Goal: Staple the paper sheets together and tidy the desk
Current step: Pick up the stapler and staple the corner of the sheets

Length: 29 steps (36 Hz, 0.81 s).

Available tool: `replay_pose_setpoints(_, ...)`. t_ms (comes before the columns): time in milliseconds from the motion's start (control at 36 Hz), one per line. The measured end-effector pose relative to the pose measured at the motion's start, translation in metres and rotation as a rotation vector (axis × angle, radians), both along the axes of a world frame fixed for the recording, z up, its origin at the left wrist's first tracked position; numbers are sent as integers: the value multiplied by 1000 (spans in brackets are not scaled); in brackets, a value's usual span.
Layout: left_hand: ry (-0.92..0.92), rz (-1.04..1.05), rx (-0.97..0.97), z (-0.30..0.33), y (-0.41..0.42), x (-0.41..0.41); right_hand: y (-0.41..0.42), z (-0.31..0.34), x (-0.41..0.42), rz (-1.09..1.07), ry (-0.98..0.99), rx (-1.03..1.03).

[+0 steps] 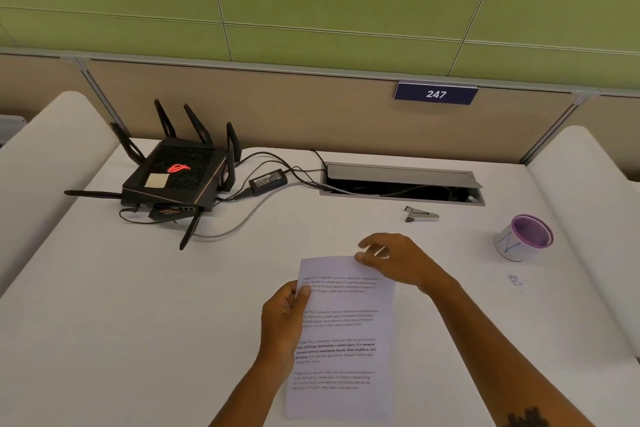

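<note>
Paper sheets (343,333) lie printed side up on the table (138,305), square in front of you. Your left hand (282,322) holds their left edge, thumb curled over the top, probably to keep the stack from sliding. Your right hand (398,262) touches the top right corner with loosely bent fingers; whether it pinches the corner or only rests there, you cannot tell. It looks like you are squaring the pages before fastening. The stapler (421,215) sits untouched further back, near the cable slot (401,184), within reach of that right hand. A purple-rimmed cup (524,237) stands well to the right.
</note>
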State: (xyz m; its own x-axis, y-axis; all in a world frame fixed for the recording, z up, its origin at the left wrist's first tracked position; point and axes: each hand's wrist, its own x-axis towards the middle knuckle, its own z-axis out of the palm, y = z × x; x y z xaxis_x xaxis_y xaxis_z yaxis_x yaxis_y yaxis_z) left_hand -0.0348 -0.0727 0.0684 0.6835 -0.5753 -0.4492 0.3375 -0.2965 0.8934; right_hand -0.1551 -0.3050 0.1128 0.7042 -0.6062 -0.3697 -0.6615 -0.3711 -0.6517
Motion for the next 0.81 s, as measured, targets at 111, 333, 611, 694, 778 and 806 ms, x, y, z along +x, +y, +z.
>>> replay_pose_setpoints(111, 18, 8, 33, -9, -5, 3, -38, -38, -12, -271, -78, -71)
replay_pose_setpoints(333, 48, 2, 103, -28, -17, 15, -114, -89, -25, -316, 161, -375)
replay_pose_setpoints(611, 16, -32, 164, -45, -35, 25, -174, -113, -19, -193, 265, -457)
replay_pose_setpoints(694, 9, -65, 183, -48, -38, 27, -181, -121, -19, -142, 300, -454)
replay_pose_setpoints(778, 13, -83, 189, -50, -40, 28, -184, -128, -20, -135, 299, -461)
replay_pose_setpoints(806, 11, -89, 192, -50, -41, 28, -184, -130, -20, -140, 290, -463)
